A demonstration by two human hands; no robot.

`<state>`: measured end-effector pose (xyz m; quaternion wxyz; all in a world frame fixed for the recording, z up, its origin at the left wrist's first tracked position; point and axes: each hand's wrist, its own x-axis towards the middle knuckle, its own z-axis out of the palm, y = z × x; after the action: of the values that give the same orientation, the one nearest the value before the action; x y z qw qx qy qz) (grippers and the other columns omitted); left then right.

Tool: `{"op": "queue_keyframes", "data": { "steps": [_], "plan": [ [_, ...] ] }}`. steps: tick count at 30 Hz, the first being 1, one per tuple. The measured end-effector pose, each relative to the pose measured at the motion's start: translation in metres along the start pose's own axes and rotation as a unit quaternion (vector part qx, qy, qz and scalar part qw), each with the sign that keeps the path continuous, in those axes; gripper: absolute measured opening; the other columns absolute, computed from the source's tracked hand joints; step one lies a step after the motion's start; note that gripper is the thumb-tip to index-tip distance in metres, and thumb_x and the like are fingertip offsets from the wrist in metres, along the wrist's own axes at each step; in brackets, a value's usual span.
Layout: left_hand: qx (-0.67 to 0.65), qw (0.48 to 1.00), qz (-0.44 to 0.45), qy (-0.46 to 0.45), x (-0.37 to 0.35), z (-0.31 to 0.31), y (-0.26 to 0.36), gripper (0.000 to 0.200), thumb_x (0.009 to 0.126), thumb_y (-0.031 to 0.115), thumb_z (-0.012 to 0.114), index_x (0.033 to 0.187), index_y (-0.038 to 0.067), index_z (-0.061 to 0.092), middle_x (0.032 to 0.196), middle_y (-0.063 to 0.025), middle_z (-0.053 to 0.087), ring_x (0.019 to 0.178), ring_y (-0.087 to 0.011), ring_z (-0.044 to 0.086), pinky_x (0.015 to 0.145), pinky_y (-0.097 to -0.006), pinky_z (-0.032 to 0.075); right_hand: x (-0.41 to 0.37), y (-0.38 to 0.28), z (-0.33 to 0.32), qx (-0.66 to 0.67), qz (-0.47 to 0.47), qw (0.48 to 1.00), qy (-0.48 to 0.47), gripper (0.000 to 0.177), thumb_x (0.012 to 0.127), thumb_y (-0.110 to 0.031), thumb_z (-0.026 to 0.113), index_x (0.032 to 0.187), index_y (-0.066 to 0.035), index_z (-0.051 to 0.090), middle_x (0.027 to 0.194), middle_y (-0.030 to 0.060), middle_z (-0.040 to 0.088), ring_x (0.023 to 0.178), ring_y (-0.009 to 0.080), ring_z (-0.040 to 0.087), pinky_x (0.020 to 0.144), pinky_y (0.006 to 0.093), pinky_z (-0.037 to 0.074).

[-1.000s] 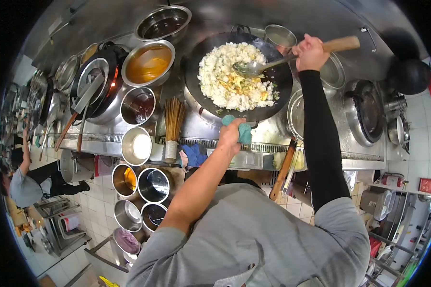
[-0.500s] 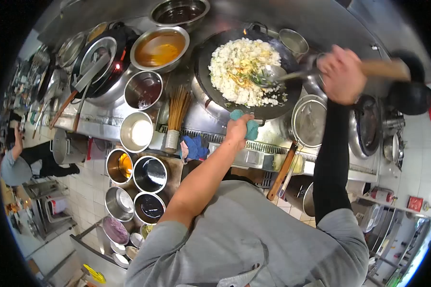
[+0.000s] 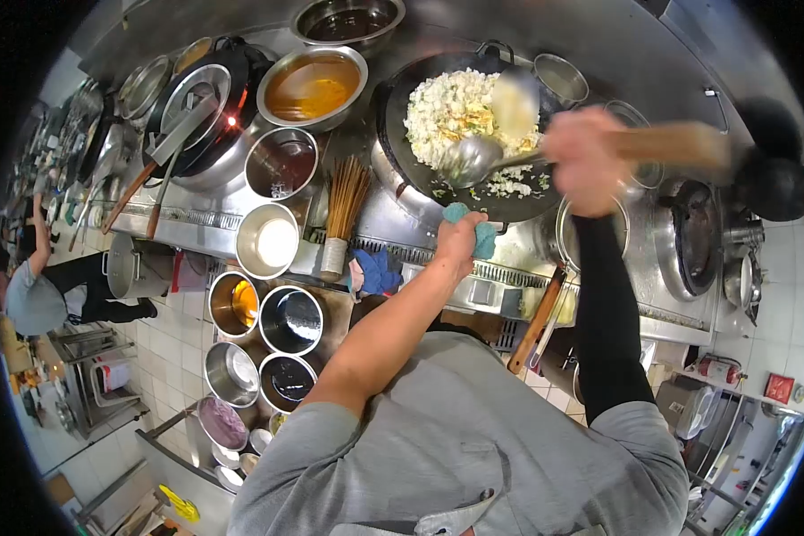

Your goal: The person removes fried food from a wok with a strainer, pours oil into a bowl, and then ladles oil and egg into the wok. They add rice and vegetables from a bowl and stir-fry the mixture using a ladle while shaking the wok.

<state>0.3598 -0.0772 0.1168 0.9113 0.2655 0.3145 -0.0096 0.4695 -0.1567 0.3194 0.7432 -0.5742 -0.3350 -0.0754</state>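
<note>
A large dark wok holds a heap of white rice with bits of egg and chopped greens. My left hand is closed on a teal cloth at the wok's near rim. Blurred by motion, my right hand grips the wooden handle of a metal ladle over the right side of the wok. The bowl of the ladle is low in the wok, at the near edge of the rice. A blurred pale yellow clump shows above the right part of the heap.
Left of the wok are a bowl of orange liquid, a bamboo brush, a blue cloth and several metal pots. A second wok stands farther left. Another person is at the far left. A strainer lies right.
My right hand and the ladle have moved left and nearer to me, and the ladle bowl has left the greens. The whole view has shifted slightly. My left hand still holds the cloth.
</note>
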Motion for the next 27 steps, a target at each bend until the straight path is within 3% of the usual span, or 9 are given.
{"op": "queue_keyframes", "data": {
  "steps": [1, 4, 8, 11, 12, 16, 19, 23, 27],
  "plan": [
    [0.011, 1.000, -0.009, 0.013, 0.001, 0.001, 0.001, 0.010, 0.085, 0.007, 0.062, 0.081, 0.008, 0.053, 0.065, -0.0059, 0.054, 0.052, -0.0209, 0.055, 0.044, -0.0354, 0.046, -0.016, 0.023, 0.007, 0.100, 0.128, 0.985, 0.058, 0.031, 0.082, -0.003, 0.062, 0.057, -0.007, 0.046, 0.054, -0.0022, 0.044, 0.045, 0.0091, 0.041, 0.045, 0.0259, 0.032],
    [0.034, 0.998, -0.024, 0.046, 0.002, 0.003, -0.001, 0.010, 0.084, 0.007, 0.063, 0.082, 0.007, 0.053, 0.066, -0.0066, 0.055, 0.052, -0.0216, 0.055, 0.044, -0.0360, 0.047, 0.028, 0.026, -0.004, -0.057, 0.084, 0.990, 0.095, 0.032, 0.082, -0.004, 0.064, 0.057, -0.008, 0.045, 0.053, -0.0019, 0.044, 0.044, 0.0083, 0.039, 0.044, 0.0262, 0.032],
    [0.035, 0.998, -0.003, 0.043, -0.005, 0.008, 0.007, 0.011, 0.084, 0.008, 0.064, 0.085, 0.005, 0.054, 0.070, -0.0080, 0.057, 0.054, -0.0219, 0.057, 0.046, -0.0365, 0.049, 0.054, -0.019, -0.009, 0.122, 0.055, 0.991, 0.003, 0.029, 0.085, -0.006, 0.063, 0.061, -0.006, 0.046, 0.053, -0.0002, 0.042, 0.043, 0.0091, 0.037, 0.043, 0.0271, 0.030],
    [0.023, 0.999, -0.013, 0.034, -0.005, 0.007, 0.005, 0.012, 0.085, 0.010, 0.065, 0.085, 0.004, 0.054, 0.071, -0.0084, 0.057, 0.055, -0.0222, 0.057, 0.048, -0.0371, 0.050, 0.015, 0.039, 0.014, 0.067, 0.008, 0.992, 0.105, 0.027, 0.083, 0.000, 0.062, 0.063, -0.006, 0.046, 0.056, 0.0005, 0.043, 0.044, 0.0102, 0.037, 0.043, 0.0276, 0.031],
    [0.027, 0.999, -0.018, 0.035, -0.002, 0.005, 0.002, 0.012, 0.085, 0.010, 0.065, 0.086, 0.004, 0.054, 0.071, -0.0084, 0.057, 0.055, -0.0222, 0.058, 0.048, -0.0374, 0.051, 0.006, 0.053, 0.010, 0.148, 0.082, 0.981, 0.098, 0.024, 0.083, 0.000, 0.062, 0.064, -0.006, 0.047, 0.057, 0.0010, 0.044, 0.044, 0.0102, 0.037, 0.042, 0.0271, 0.031],
    [0.041, 0.998, -0.051, 0.026, 0.000, 0.003, 0.008, 0.017, 0.085, 0.014, 0.068, 0.091, 0.005, 0.055, 0.075, -0.0077, 0.057, 0.059, -0.0221, 0.060, 0.051, -0.0388, 0.054, 0.065, 0.018, -0.062, 0.082, 0.149, 0.968, 0.184, 0.019, 0.085, -0.005, 0.060, 0.071, -0.006, 0.047, 0.058, -0.0007, 0.041, 0.044, 0.0106, 0.036, 0.042, 0.0289, 0.031],
    [0.029, 0.997, -0.067, 0.020, -0.001, 0.000, 0.010, 0.025, 0.085, 0.021, 0.071, 0.099, 0.008, 0.055, 0.080, -0.0064, 0.058, 0.064, -0.0217, 0.061, 0.056, -0.0419, 0.057, 0.093, 0.006, -0.117, 0.142, 0.056, 0.977, 0.150, 0.010, 0.084, -0.006, 0.058, 0.075, -0.002, 0.053, 0.058, 0.0013, 0.041, 0.045, 0.0122, 0.037, 0.040, 0.0323, 0.031],
    [0.014, 0.996, -0.087, 0.032, -0.002, 0.002, 0.016, 0.016, 0.088, 0.023, 0.068, 0.087, 0.008, 0.060, 0.073, -0.0027, 0.059, 0.057, -0.0173, 0.058, 0.049, -0.0344, 0.050, 0.056, 0.077, -0.084, 0.095, 0.084, 0.926, 0.355, 0.012, 0.083, -0.007, 0.057, 0.076, 0.001, 0.052, 0.057, 0.0035, 0.042, 0.044, 0.0162, 0.039, 0.041, 0.0373, 0.034],
    [0.008, 0.989, -0.136, -0.063, 0.052, -0.038, -0.011, 0.008, 0.091, 0.021, 0.057, 0.092, 0.013, 0.058, 0.077, -0.0036, 0.059, 0.066, -0.0213, 0.058, 0.060, -0.0391, 0.052, 0.020, 0.053, -0.112, 0.208, 0.147, 0.896, 0.364, 0.013, 0.089, -0.015, 0.058, 0.081, -0.006, 0.054, 0.054, 0.0014, 0.037, 0.043, 0.0167, 0.036, 0.040, 0.0350, 0.030]
  ]
}}
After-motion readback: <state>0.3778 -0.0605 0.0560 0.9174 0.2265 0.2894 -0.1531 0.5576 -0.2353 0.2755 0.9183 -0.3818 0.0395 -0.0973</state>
